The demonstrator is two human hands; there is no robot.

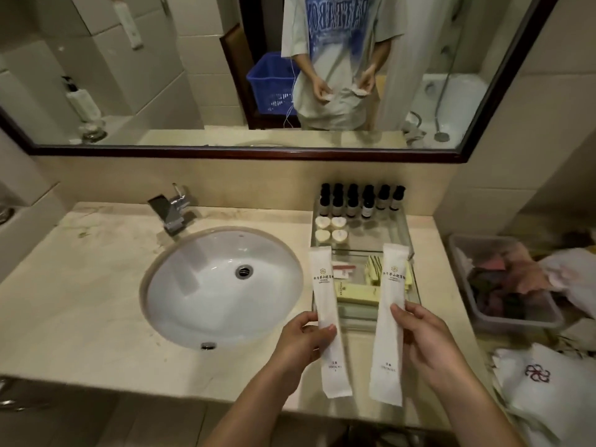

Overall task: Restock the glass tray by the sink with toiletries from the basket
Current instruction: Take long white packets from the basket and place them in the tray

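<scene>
Over tabletop, right of sink basin: left hand grip pinches left dental kit sachet, thumb across front. Right hand grip pinches right dental kit sachet. Both sachets upright above near end of glass tray. Tray holds dark-capped bottles at back, heart-shaped soaps, yellow packets. Blue basket reflected in mirror.

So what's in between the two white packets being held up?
Head view: front of the glass tray, holding a pale yellow box, a small red-marked sachet and yellow striped packets.
</scene>
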